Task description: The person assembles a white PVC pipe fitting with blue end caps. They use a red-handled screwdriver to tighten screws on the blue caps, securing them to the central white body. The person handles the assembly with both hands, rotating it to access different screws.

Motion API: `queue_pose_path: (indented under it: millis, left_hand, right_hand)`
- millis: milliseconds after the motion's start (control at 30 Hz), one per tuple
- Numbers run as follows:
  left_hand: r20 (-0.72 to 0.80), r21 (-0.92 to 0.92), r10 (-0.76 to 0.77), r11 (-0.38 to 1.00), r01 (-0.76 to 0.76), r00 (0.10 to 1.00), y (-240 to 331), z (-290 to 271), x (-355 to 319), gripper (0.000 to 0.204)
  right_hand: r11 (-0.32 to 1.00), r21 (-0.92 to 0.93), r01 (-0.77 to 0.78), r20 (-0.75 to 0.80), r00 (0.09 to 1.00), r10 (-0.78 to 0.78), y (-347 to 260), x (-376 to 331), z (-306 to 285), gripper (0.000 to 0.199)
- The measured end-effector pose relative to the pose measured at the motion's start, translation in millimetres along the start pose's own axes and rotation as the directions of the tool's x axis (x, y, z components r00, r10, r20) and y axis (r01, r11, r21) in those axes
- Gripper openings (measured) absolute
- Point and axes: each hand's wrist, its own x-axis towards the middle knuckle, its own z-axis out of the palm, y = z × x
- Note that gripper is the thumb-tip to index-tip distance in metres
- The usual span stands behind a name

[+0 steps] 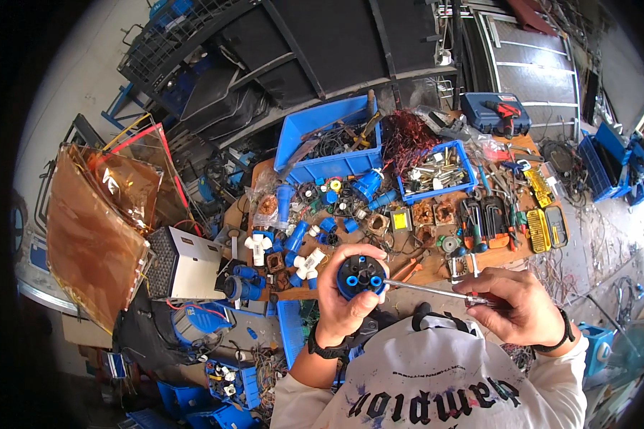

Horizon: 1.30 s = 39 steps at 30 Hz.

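The round blue-and-black plug (361,276) sat in front of our chest, above the near edge of the surface (436,268), its face turned up. Our left hand (347,293) was closed around its rim. Our right hand (519,304) gripped a screwdriver (436,292), the tip touching the plug face. We judged the step to be work on a terminal screw; next we would need the tip seated squarely and the plug held steady. Loose blue plug parts (297,247) and a blue bin (329,139) lay beyond.
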Motion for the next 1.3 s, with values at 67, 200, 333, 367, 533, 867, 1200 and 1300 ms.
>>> queue_pose_path:
  millis: [67,200,333,367,533,867,1200,1300]
  left_hand:
    - [-0.011,0.049,0.032,0.998,-0.032,0.999,-1,-1,-2,0.063]
    - [0.003,0.155,0.051,0.987,-0.05,0.999,-3,-2,-3,0.055]
    - [-0.002,0.108,0.101,0.989,-0.1,0.995,-10,1,-8,0.057]
    - [-0.019,0.06,0.101,0.993,-0.1,0.995,-9,2,-8,0.058]
    - [-0.071,-0.012,0.19,0.981,-0.191,0.979,-19,3,-12,0.063]
    - [-0.119,-0.017,0.246,0.968,-0.249,0.962,-27,1,-20,0.061]
    - [-0.04,0.162,0.174,0.973,-0.165,0.984,-10,0,-13,0.064]
    - [0.026,0.196,0.099,0.975,-0.102,0.995,-3,-3,-8,0.069]
  right_hand:
    - [0.995,-0.07,0.068,-0.002,0.998,-0.069,0,1,1,0.028]
    - [0.968,-0.235,0.092,0.01,0.996,-0.092,-8,2,3,0.029]
    - [0.972,-0.207,0.11,0.028,0.994,-0.106,-10,5,6,0.03]
    - [0.981,-0.16,0.11,0.024,0.994,-0.108,-7,5,8,0.031]
    - [0.994,0.041,0.101,-0.04,0.994,-0.1,2,2,19,0.028]
    - [0.928,0.372,0.009,-0.057,0.998,0.013,20,-2,39,0.025]
    - [0.716,0.653,-0.246,0.122,0.968,0.22,27,1,34,0.025]
    - [0.801,0.558,-0.214,0.079,0.975,0.205,23,5,26,0.026]
